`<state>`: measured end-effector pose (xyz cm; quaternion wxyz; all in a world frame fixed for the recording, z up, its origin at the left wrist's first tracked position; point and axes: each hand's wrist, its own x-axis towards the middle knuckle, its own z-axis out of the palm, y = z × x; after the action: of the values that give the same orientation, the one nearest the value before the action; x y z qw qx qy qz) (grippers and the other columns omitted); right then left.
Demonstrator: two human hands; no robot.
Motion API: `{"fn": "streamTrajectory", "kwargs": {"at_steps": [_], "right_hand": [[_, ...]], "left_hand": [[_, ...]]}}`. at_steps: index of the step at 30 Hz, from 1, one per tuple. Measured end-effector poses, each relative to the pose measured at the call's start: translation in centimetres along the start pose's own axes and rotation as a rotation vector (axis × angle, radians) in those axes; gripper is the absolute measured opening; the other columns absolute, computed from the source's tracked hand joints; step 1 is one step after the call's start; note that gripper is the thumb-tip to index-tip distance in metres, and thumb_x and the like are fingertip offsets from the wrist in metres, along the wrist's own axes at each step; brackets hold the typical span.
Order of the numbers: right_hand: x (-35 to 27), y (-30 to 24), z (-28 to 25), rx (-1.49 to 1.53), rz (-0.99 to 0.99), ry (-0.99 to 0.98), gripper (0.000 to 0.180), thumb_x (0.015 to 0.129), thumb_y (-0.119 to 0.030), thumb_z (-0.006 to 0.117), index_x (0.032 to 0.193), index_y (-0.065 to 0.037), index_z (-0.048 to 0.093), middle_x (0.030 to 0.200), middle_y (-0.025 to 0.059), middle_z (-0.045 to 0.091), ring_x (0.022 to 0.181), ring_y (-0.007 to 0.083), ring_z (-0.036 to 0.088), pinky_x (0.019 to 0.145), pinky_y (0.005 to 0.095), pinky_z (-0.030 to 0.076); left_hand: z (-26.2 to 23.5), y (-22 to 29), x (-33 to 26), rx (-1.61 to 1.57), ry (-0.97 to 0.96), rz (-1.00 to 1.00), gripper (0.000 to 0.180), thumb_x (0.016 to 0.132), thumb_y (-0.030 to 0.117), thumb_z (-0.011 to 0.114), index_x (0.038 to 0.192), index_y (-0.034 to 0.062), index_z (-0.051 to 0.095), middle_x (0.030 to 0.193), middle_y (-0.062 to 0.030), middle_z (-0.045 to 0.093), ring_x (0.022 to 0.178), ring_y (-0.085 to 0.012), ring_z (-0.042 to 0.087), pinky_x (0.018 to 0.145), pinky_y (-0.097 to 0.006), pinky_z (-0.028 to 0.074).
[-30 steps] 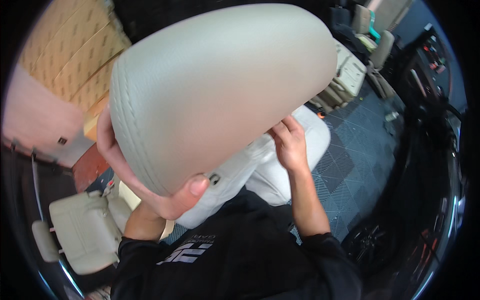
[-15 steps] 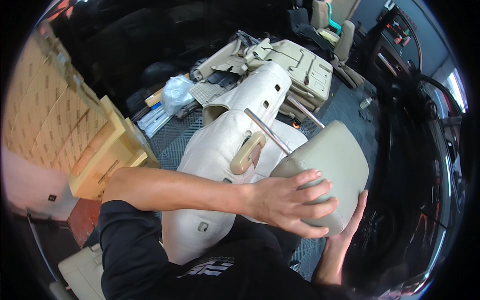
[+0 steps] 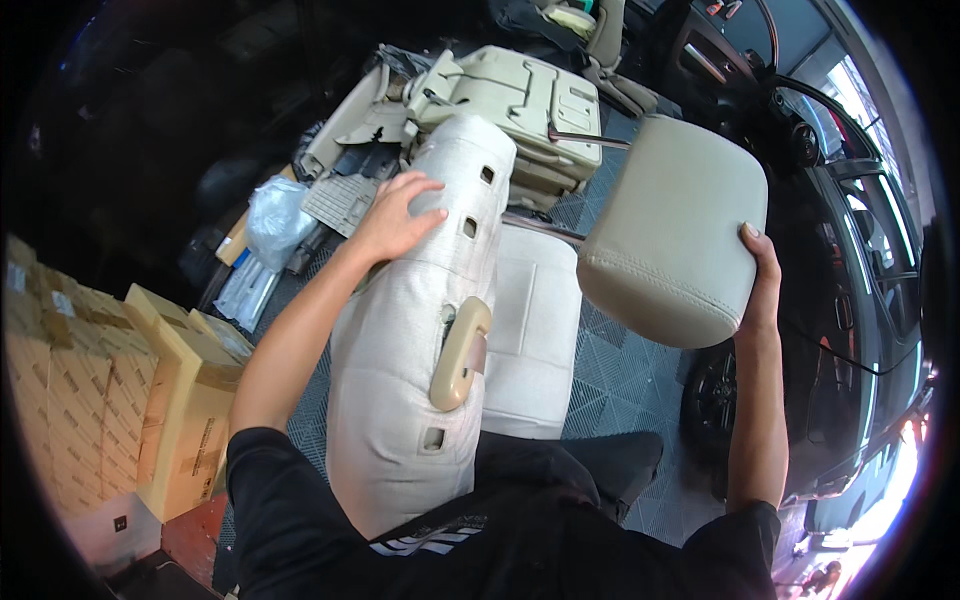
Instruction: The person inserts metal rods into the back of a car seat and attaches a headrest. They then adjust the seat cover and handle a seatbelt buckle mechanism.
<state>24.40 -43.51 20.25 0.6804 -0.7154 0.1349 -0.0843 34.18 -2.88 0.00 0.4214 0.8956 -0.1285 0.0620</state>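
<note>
Dark tiled floor (image 3: 655, 410) on my feed, black car (image 3: 855, 330) along the right, cardboard cartons (image 3: 190, 435) low on the left. Markings: cartons carry dark printing, plus a white label (image 3: 63, 303) on the stack; too small for me to make out. Black shirt (image 3: 300, 510) has a pale striped graphic with small lettering, partly creased.

Headrest (image 3: 680, 225): cream, stitched seam near its lower end, held in the air off the right edge of the white seat back (image 3: 400, 330), over the floor. Its two metal posts (image 3: 597, 140) point left. Long axis of the pad runs roughly square to the posts, upper end leaning a bit right. Lower post's tip meets the seat back's upper right edge in my view; can't tell if it touches.

I have the right hand (image 3: 762, 275) grasping the headrest by its right side, thumb on the near face, other fingers hidden. Left hand (image 3: 395, 222) is laid on the seat back at its upper left edge, fingers loosely extended, thumb apart.

Seat back details: square openings (image 3: 487, 174) near the right edge, tan armrest (image 3: 462, 355) on that side too. White seat cushion (image 3: 530, 320) lies along the same edge. Folded cream seat (image 3: 510, 90) beyond the top end, clear plastic bag (image 3: 278, 222) off the upper left edge.
</note>
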Motion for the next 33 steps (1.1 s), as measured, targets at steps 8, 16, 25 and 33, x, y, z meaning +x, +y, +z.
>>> {"fn": "streamTrajectory", "kwargs": {"at_steps": [8, 16, 25, 33], "right_hand": [[5.6, 2.9, 2.3, -0.041, 0.269, -0.142, 0.072, 0.082, -0.053, 0.064, 0.123, 0.006, 0.061, 0.109, 0.0266, 0.066, 0.094, 0.0279, 0.067, 0.079, 0.035, 0.053], [10.1, 3.4, -1.3, -0.102, 0.253, -0.18, 0.065, 0.082, -0.052, 0.067, 0.117, 0.002, 0.065, 0.1, 0.0189, 0.069, 0.083, 0.0219, 0.07, 0.07, 0.0301, 0.055], [14.0, 4.1, 1.8, -0.167, 0.268, -0.123, 0.085, 0.078, -0.063, 0.068, 0.132, 0.002, 0.059, 0.109, 0.0278, 0.063, 0.097, 0.0292, 0.068, 0.076, 0.0336, 0.052], [16.4, 4.1, 2.5, -0.235, 0.129, -0.234, 0.084, 0.081, -0.063, 0.067, 0.132, 0.004, 0.06, 0.104, 0.0266, 0.066, 0.089, 0.0256, 0.072, 0.067, 0.03, 0.055]], "left_hand": [[5.0, -3.3, 10.1, -0.102, -0.013, -0.068, 0.048, 0.092, 0.033, 0.063, 0.137, 0.0176, 0.061, 0.155, -0.0178, 0.038, 0.144, -0.0375, 0.033, 0.12, -0.043, 0.026], [6.3, -2.4, 10.5, -0.034, 0.029, -0.068, 0.044, 0.089, 0.027, 0.065, 0.132, 0.0143, 0.062, 0.146, -0.0169, 0.043, 0.139, -0.0343, 0.038, 0.118, -0.042, 0.028], [5.0, -1.6, 11.5, -0.12, -0.081, -0.096, 0.045, 0.09, 0.022, 0.066, 0.133, 0.0101, 0.06, 0.142, -0.0146, 0.048, 0.138, -0.0304, 0.041, 0.117, -0.04, 0.031], [4.2, 0.5, 15.4, 0.081, -0.273, 0.01, 0.091, 0.069, 0.047, 0.085, 0.147, 0.0164, 0.05, 0.157, -0.0202, 0.034, 0.148, -0.0381, 0.028, 0.12, -0.047, 0.028]]}}
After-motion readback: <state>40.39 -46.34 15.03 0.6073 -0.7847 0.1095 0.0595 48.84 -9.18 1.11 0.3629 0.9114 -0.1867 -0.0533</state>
